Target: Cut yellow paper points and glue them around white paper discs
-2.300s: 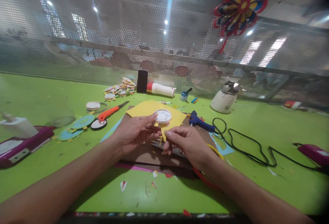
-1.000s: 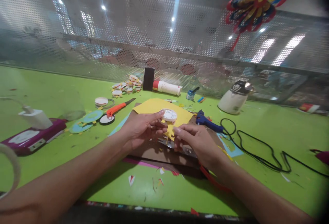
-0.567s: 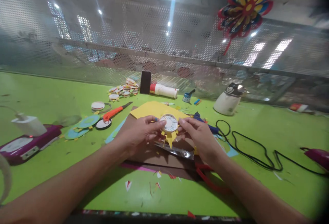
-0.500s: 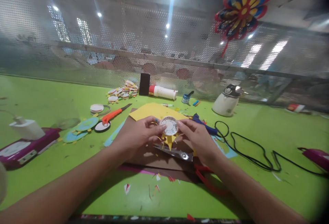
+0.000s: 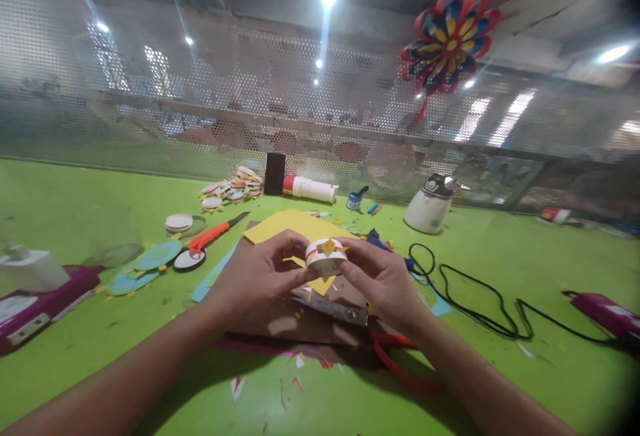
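Both hands hold a small round white paper disc (image 5: 326,255) with a red band and a yellow star on top, just above the brown board (image 5: 280,319). My left hand (image 5: 260,276) pinches its left side with thumb and fingers. My right hand (image 5: 383,279) grips its right side. A yellow paper sheet (image 5: 287,226) lies behind the disc. Scissors with red handles (image 5: 395,356) rest under my right wrist.
On the green table (image 5: 75,203): an orange cutter (image 5: 213,233), blue paper circles (image 5: 150,259), a pile of finished discs (image 5: 233,189), a glue bottle (image 5: 310,189), a blue glue gun (image 5: 380,244) with a black cord (image 5: 480,303), a white pot (image 5: 430,204), and purple devices (image 5: 35,303) (image 5: 605,313). A mesh wall stands behind.
My right hand rose from the board to the disc. The disc was turned over in both hands, from its white underside to the side with the yellow star.
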### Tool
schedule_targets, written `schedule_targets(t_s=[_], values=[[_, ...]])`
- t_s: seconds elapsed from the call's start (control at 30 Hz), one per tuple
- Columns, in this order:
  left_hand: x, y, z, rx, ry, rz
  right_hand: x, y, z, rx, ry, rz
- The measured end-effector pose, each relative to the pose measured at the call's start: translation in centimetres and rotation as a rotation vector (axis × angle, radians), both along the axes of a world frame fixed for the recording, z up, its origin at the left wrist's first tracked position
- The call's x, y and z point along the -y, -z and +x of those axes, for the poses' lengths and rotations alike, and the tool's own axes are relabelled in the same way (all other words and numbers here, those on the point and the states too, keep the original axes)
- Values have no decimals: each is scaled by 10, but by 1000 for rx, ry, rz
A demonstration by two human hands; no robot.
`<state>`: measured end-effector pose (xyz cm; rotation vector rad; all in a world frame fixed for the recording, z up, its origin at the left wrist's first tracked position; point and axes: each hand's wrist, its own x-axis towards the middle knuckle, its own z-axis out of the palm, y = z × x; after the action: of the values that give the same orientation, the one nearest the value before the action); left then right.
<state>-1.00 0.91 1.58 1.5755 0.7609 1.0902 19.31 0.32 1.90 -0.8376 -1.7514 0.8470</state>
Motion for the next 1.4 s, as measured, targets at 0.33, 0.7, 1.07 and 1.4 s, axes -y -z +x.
schedule_targets(t_s=[0.33, 0.7, 1.07, 1.4], values=[[-2, 3, -1, 12, 5, 12, 2, 0, 3, 3, -50, 40], [1, 2, -2, 10, 12, 110, 6, -4, 9, 57, -77, 116], [1, 3, 0, 20, -10, 152, 11, -11, 15, 101, -33, 166], [-3, 8, -2, 17, 1, 362, 7, -10, 16, 116, -58, 278]])
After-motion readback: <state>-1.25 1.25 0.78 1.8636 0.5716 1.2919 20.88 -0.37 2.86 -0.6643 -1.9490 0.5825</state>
